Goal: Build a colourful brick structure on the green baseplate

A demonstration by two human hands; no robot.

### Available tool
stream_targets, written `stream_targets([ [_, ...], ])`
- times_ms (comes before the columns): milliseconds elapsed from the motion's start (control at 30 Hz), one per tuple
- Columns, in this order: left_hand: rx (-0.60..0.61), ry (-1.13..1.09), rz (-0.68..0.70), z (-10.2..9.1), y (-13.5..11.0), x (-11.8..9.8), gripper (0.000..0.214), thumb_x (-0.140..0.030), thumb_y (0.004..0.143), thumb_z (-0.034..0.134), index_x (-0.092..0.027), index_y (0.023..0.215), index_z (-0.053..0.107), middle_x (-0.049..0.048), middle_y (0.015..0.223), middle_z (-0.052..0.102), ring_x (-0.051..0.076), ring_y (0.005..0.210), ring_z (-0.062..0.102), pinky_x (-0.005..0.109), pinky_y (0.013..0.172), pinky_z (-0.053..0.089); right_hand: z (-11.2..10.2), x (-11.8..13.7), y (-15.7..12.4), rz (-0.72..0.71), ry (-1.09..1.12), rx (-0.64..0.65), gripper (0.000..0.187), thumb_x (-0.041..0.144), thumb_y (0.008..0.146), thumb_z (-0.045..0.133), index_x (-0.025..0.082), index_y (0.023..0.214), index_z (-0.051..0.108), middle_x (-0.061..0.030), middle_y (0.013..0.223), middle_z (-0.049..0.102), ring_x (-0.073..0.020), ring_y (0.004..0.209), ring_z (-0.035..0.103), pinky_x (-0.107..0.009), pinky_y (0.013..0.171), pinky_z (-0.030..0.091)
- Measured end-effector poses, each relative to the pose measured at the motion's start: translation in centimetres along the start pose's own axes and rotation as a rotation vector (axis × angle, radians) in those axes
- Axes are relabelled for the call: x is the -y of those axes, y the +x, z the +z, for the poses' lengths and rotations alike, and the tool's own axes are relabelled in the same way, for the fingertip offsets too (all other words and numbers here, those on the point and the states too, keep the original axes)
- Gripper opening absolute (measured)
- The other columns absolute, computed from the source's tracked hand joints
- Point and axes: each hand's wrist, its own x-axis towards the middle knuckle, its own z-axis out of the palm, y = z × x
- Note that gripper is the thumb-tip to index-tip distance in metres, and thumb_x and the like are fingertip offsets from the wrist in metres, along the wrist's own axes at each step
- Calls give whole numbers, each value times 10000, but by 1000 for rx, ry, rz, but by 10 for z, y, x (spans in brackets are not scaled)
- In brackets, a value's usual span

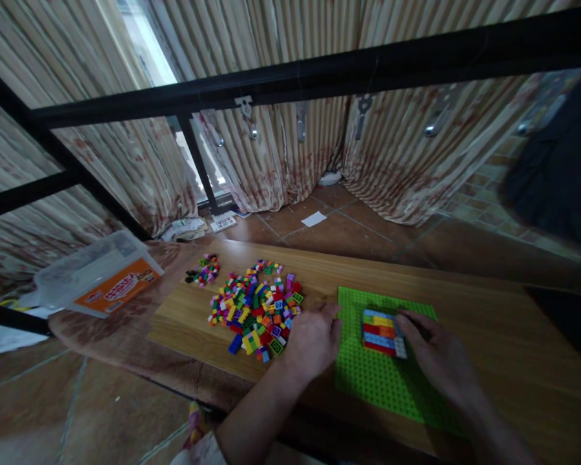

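Note:
A green studded baseplate (368,381) lies on a wooden board (494,387). On it sits a small block of toy bricks (380,331) in rows of blue, yellow, red, orange and white-grey. My right hand (438,358) is closed at the block's right side, thumb and fingertips gripping its upper right edge. My left hand (314,336) is curled between the baseplate's left edge and a heap of loose toy bricks (256,303). Its fingers are bent inward and mostly hidden, so what they hold, if anything, cannot be made out.
A smaller cluster of pieces (204,270) lies beyond the heap. At the left, a clear plastic tub (91,265) with an orange label rests on brown cloth (101,336). A black bar (290,77) crosses before the curtains. A dark flat object (566,316) lies at right.

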Motion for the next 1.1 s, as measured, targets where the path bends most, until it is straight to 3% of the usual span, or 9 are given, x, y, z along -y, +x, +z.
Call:
stream_targets([
  [200,-163,202,-157,-16,10,29,173,-197,867,505,-179,985,630,74,966,652,207,916,611,302,802,487,0,1,0,4,-18,18,530,576,811,450,179,1067,690,-108,1043,713,-288,949,658,-420,841,494],
  [367,-165,349,-179,-20,16,43,220,-229,828,578,-154,1026,637,97,1053,663,238,1015,593,358,977,417,0,0,-1,-2,-16,14,497,555,825,461,190,1077,686,-99,1055,715,-278,950,667,-404,830,504],
  [600,-154,410,-191,-18,16,48,259,-192,810,567,-139,1055,634,106,1043,677,238,1032,601,369,1041,364,-3,2,-1,-4,23,-13,476,525,826,469,168,1053,689,-108,1062,718,-275,981,662,-404,864,495],
  [1100,-161,386,-151,-22,17,43,242,-176,823,504,-140,1008,656,129,1015,682,260,1017,606,385,1011,390,-5,2,0,-21,96,-47,458,514,837,473,160,1027,694,-111,1039,722,-261,967,664,-381,850,495],
])
